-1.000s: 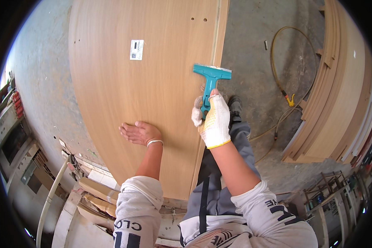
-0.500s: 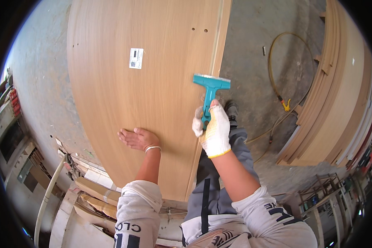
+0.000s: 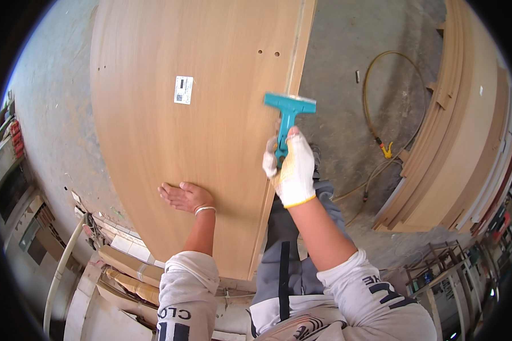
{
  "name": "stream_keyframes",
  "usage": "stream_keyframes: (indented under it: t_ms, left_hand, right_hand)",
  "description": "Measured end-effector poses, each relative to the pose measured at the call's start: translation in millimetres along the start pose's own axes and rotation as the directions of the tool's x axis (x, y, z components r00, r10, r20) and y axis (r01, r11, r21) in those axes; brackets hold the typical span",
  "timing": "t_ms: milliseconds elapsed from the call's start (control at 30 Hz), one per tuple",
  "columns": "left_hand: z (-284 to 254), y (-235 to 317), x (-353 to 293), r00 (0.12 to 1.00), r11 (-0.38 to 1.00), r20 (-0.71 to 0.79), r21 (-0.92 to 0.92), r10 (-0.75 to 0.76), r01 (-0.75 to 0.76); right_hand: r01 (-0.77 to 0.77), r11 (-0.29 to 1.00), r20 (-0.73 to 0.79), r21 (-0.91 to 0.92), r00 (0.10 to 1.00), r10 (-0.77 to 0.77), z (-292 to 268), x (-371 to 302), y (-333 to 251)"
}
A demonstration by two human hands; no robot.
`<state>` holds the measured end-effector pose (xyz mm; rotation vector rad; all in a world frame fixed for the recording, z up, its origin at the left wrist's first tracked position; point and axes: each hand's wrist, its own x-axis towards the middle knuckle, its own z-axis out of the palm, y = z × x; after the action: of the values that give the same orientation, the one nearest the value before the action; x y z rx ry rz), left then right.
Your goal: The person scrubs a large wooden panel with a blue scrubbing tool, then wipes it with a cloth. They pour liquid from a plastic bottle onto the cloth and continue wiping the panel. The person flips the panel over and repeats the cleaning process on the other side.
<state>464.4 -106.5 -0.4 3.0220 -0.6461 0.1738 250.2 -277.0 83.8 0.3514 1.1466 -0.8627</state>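
A wide wood-grain panel (image 3: 210, 131) lies before me, with a white label (image 3: 183, 90) on its face and a pair of drilled holes near its right edge. My bare left hand (image 3: 186, 197) rests flat on the panel's near part, fingers stretched out. In a white glove with a thumb opening, my right hand (image 3: 293, 170) grips the handle of a teal scraper (image 3: 289, 108). The scraper's wide head points away from me over the panel's right edge; whether its blade touches the wood I cannot tell.
A tall stack of boards (image 3: 466, 142) stands at the right. On the grey floor (image 3: 341, 34) between lies a hose (image 3: 365, 85) with a yellow air nozzle (image 3: 387, 150). At the lower left are a pale pipe (image 3: 62, 273) and wrapped boards (image 3: 128, 264).
My right hand and the scraper have moved slightly farther away along the panel's right edge. The view has shifted a little; my left hand stays flat on the panel.
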Motion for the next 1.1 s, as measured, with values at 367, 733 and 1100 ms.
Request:
stream_keyframes:
  t_ms: [367,733,1100]
  left_hand:
    - [-2,3,-1,0.999,1.0,0.022,0.01,-0.023,0.023]
    - [0,0,1,1.0,0.999,0.001,0.033,-0.008,0.008]
    - [-4,-1,-1,1.0,1.0,-0.006,0.012,0.009,-0.009]
  right_hand:
    - [0.015,1.0,0.04,-0.001,0.999,-0.015,11,2,-9]
    - [-0.064,0.998,0.04,0.003,0.997,0.064,20,16,-22]
    - [-0.049,0.999,-0.015,0.003,0.999,0.049,47,28,-43]
